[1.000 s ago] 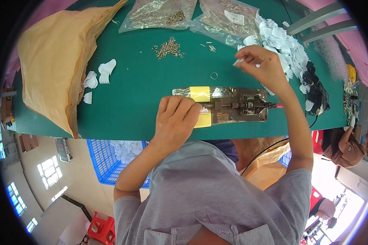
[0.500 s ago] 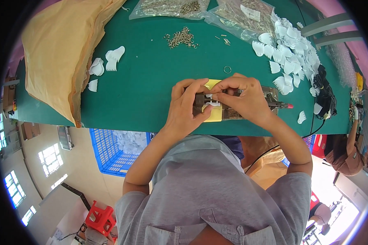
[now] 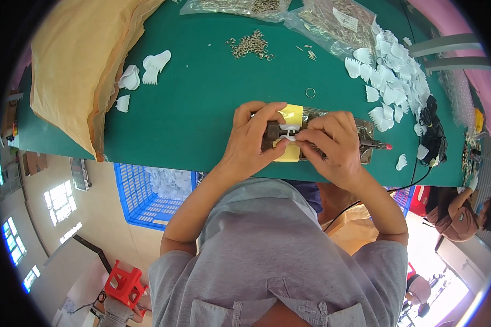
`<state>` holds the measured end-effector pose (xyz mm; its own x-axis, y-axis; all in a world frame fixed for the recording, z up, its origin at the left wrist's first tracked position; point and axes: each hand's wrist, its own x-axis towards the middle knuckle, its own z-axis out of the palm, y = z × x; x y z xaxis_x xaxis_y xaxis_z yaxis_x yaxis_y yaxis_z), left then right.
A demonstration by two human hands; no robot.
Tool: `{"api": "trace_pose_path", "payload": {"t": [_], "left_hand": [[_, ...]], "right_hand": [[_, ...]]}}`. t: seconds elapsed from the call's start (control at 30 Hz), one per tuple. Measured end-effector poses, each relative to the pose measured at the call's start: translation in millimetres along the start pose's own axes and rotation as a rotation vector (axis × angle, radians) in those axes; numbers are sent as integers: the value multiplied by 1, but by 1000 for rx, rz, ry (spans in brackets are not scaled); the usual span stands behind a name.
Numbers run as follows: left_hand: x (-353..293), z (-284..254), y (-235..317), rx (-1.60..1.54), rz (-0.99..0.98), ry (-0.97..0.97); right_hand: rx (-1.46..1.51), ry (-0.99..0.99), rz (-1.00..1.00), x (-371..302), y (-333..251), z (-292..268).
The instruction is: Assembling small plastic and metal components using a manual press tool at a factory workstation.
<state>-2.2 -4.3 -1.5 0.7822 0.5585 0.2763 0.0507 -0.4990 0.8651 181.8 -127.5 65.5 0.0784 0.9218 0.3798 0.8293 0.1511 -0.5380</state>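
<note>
My left hand [image 3: 244, 143] curls around the dark end of a metal bench fixture [image 3: 272, 129]. Its index finger and thumb press on two small white plastic pieces [image 3: 289, 128] set against that end. From the other side my right hand [image 3: 335, 140] reaches in, thumb and index finger pinched together at the nearer white piece. What sits in that pinch is too small to make out. Under the work lies a yellow sheet [image 3: 293, 113]. The fixture's lever with a red tip [image 3: 388, 146] sticks out beyond my right hand.
Small metal fittings [image 3: 252, 45] lie in a pile on the green table [image 3: 202, 90], near a metal ring [image 3: 310, 92]. White toothed pieces [image 3: 395, 76] heap at right beside a black cable [image 3: 432, 131]. A brown sack [image 3: 82, 71] covers the left. Below stands a blue basket [image 3: 131, 196].
My right hand has drawn back slightly toward me, its fingertips shifting from the farther white piece to the nearer one. My left hand keeps its grip. The view has shifted slightly.
</note>
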Motion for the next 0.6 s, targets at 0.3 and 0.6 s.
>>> {"api": "trace_pose_path", "payload": {"t": [0.3, 0.6], "left_hand": [[9, -4, 4, 142, 131, 8], [13, -6, 4, 136, 163, -47]], "right_hand": [[-84, 70, -81, -6, 2, 17], [125, -22, 357, 24, 32, -9]]}}
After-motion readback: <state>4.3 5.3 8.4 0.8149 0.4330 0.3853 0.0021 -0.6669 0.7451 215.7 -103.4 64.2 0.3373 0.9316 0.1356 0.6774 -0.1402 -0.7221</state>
